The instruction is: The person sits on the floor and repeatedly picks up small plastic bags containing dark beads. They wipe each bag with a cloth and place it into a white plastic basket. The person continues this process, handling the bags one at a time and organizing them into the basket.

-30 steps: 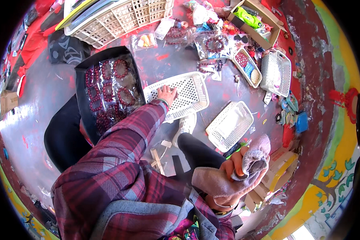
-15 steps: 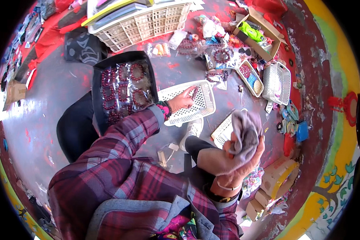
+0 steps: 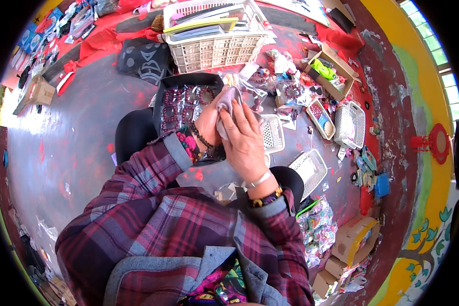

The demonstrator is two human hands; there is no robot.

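Note:
A greyish-pink cloth is pressed between my two hands, over the right side of the black box. My left hand grips the cloth from the left, its fingers mostly hidden. My right hand lies over the cloth from the right, fingers long and pressed onto it. Whether anything is inside the cloth's folds cannot be seen. Beneath and left of my hands, the black box holds dark red bead bracelets in clear bags. Partly behind my right hand is a white perforated basket.
A large cream crate with folders stands at the far side. Bagged goods and an open cardboard box lie far right. Small baskets, another white basket and a cardboard carton sit to the right.
My left hand has left the white basket and come to the cloth. My right hand has carried the cloth left from near my right knee. Both hands now meet on it.

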